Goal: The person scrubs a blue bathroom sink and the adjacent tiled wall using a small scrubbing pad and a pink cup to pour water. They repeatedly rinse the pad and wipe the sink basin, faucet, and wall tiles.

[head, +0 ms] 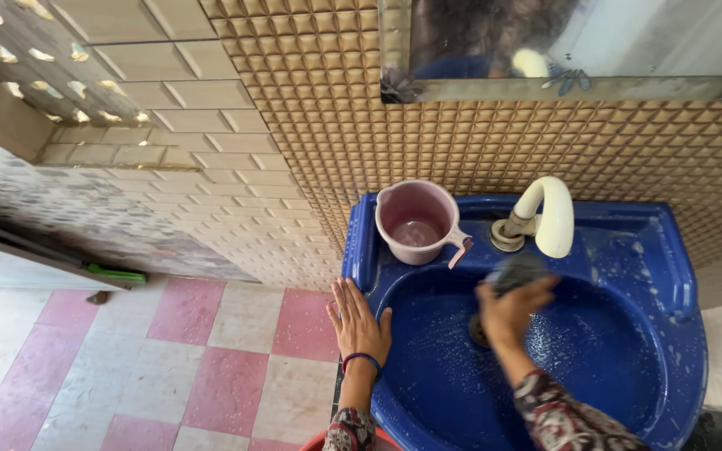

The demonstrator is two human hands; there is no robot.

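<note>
1. Progress: the glossy blue plastic washbasin (628, 250) shows soap flecks across the bowl; scrubbing appears partly done, rinsing left.
2. The right hand (507, 313) clenches a grey scrubbing pad (518, 271) at the bowl's rear wall, under the white curved tap (549, 213).
3. The pad is bunched; I cannot tell its long axis.
4. The left hand (359, 321) lies flat, unclenched, on the rim, fingers pointing toward the wall.

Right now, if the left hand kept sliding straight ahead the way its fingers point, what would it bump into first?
The left hand lies flat on the blue basin's front-left rim, fingers pointing up toward the wall. Straight on, it would probably first meet the pink mug standing on the back ledge, though depth is hard to judge.
</note>
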